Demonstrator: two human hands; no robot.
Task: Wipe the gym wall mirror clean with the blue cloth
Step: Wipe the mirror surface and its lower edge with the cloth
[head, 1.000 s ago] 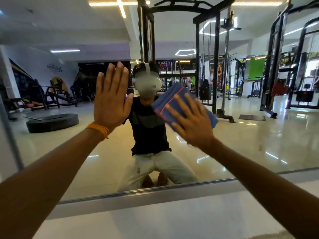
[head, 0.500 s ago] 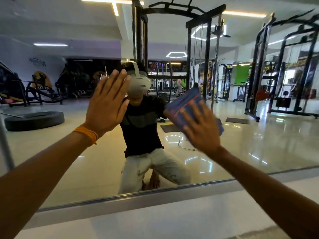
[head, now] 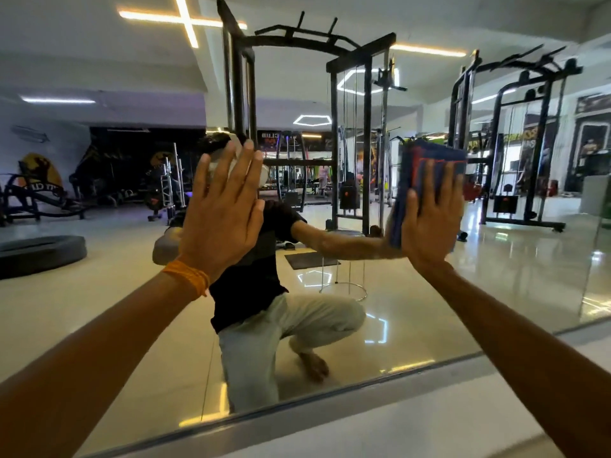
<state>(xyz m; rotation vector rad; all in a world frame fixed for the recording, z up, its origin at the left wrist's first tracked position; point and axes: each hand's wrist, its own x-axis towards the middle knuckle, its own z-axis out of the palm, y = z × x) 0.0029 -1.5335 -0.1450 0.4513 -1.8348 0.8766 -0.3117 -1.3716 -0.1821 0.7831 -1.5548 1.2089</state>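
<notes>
Cloth (head: 426,153) has slid right, pressed by the right hand (head: 429,233), fingers straight; left hand (head: 221,226) stays flat, fingers wide.

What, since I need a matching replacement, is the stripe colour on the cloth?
Orange-red stripes on the blue cloth, seen in the head view.

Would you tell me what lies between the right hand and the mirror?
The folded blue cloth, pressed flat by the right hand, shown in the head view.
</notes>
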